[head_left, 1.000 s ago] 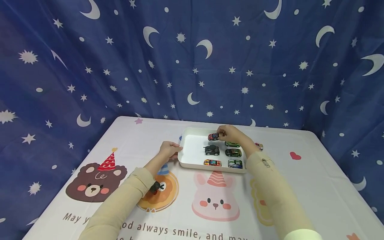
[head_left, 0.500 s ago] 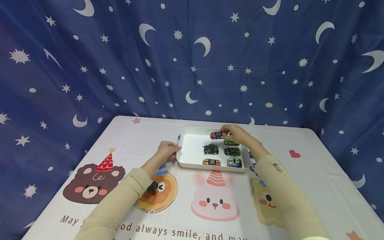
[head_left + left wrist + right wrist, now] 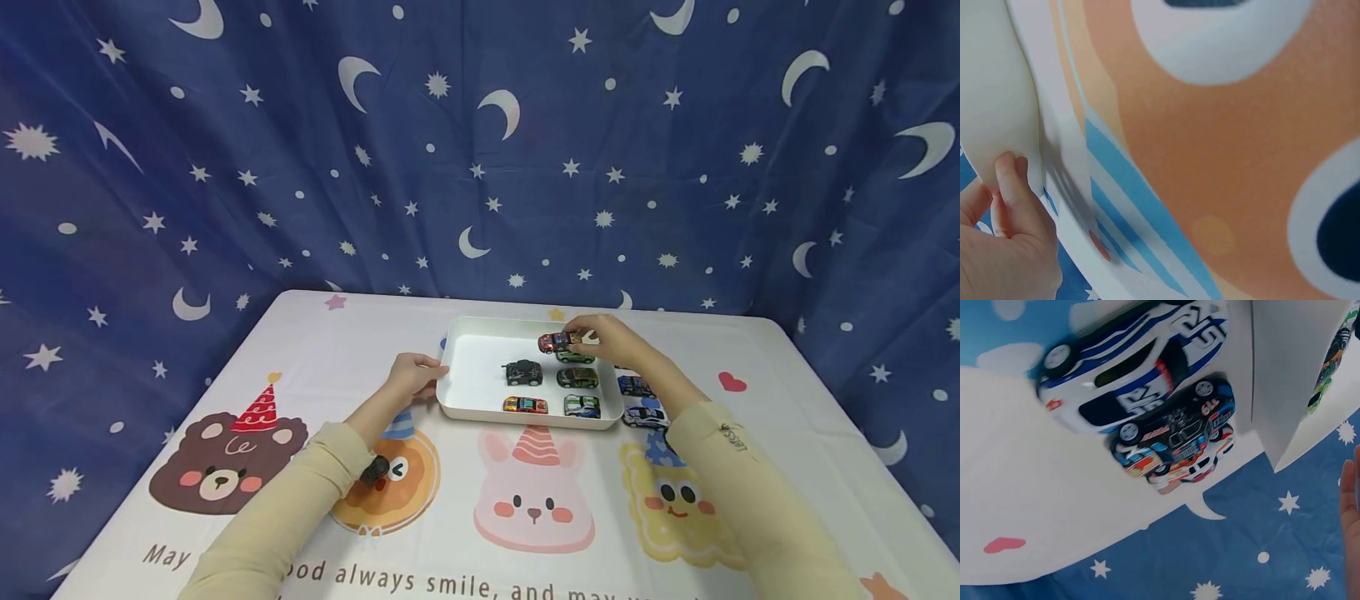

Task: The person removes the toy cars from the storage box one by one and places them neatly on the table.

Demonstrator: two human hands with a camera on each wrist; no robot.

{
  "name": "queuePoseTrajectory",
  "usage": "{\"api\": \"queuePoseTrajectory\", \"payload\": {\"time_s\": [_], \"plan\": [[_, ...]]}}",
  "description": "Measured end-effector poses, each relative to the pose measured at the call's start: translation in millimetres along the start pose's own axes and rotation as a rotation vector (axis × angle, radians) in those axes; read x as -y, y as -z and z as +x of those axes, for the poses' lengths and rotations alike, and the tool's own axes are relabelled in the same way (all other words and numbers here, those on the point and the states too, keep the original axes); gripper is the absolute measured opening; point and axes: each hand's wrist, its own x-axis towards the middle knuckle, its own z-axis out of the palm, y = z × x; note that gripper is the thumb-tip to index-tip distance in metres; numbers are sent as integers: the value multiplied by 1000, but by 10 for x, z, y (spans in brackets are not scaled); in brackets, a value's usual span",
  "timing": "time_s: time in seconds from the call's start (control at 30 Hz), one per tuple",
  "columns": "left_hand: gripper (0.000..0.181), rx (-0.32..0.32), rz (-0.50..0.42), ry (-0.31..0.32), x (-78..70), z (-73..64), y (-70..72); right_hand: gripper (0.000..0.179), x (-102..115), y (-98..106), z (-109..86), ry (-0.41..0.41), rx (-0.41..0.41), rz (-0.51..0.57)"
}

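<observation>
My left hand (image 3: 414, 377) pinches the left rim of a shallow white tray (image 3: 472, 408); in the left wrist view its thumb and fingers (image 3: 1013, 187) lie on the tray wall. With my right hand (image 3: 611, 343) I hold a red toy car (image 3: 553, 342) over the tray's back right part, partly in front of a green toy car (image 3: 576, 357). Inside the tray are also a black toy car (image 3: 522, 372) with a raised top, a dark green car (image 3: 577, 378), a white-and-green car (image 3: 582, 407) and an orange-red car (image 3: 525, 405).
Right of the tray stand a white-and-blue toy car (image 3: 1141, 365), a black-and-blue one (image 3: 1179, 428) and a white-and-orange one (image 3: 1200, 465). A dark object (image 3: 375, 469) lies by my left sleeve. The cloth-covered table (image 3: 420, 567) ends at a starry blue curtain (image 3: 480, 167).
My right hand has shifted right with the red car, toward the green car. The right sleeve has also moved right, uncovering cars beside the tray. My left hand keeps its hold on the rim.
</observation>
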Motion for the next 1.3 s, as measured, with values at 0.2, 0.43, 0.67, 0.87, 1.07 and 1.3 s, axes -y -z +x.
{"api": "queuePoseTrajectory", "payload": {"time_s": [0.2, 0.43, 0.67, 0.87, 1.07, 1.3], "plan": [[27, -4, -3, 5, -2, -8, -12, 32, -50, 69, -134, -2, -30, 0], [28, -13, -9, 3, 10, -8, -11, 31, -164, 114, -282, 6, -58, -9], [27, -17, -10, 0, 23, -4, -19, 33, -286, 142, -466, -35, -90, 10], [27, -18, 6, -4, 13, -1, -20, 31, -424, 151, -638, -39, -144, 23], [28, -2, -6, -22, -19, 9, -47, 31, -568, 218, -781, -75, -168, 1], [27, -14, -10, -6, 23, 8, -14, 31, -714, 212, -896, -114, -180, -11]]}}
